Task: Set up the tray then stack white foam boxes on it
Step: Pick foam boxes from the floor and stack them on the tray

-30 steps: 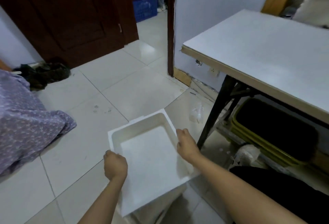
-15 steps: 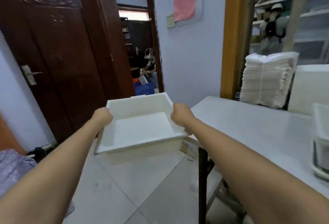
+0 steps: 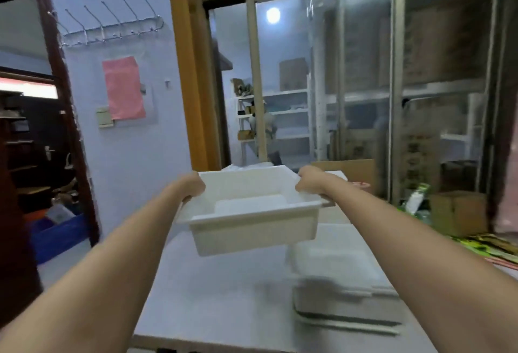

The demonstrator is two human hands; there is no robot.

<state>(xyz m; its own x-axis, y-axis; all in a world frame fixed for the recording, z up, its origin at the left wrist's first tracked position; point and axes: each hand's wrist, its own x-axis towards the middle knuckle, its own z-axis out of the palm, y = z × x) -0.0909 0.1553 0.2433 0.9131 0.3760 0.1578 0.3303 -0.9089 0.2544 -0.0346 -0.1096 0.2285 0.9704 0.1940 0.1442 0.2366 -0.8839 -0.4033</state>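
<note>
Both hands clasp the rim of the white foam box (image 3: 253,212): the left hand (image 3: 193,187) is closed over its left edge and the right hand (image 3: 309,184) over its right edge, so each grip is shut on the box, which hangs in the air above the bench (image 3: 213,291), open side up and tilted slightly toward the camera. Judging by this, the step in hand is carrying a box across for stacking; the next move probably calls for lowering it level onto the blurred white tray or stack (image 3: 339,277) lying on the right of the bench, squaring the edges so nothing overhangs. Whether that blurred thing is the tray or boxes already placed cannot be told. As for the surface and room, the bench top is pale and mostly bare on its near left. Behind stand a wall with a pink sheet (image 3: 123,87) and a rack of hooks (image 3: 112,24), a sliding glass partition (image 3: 364,86), and a cardboard box (image 3: 457,211) at the right.
</note>
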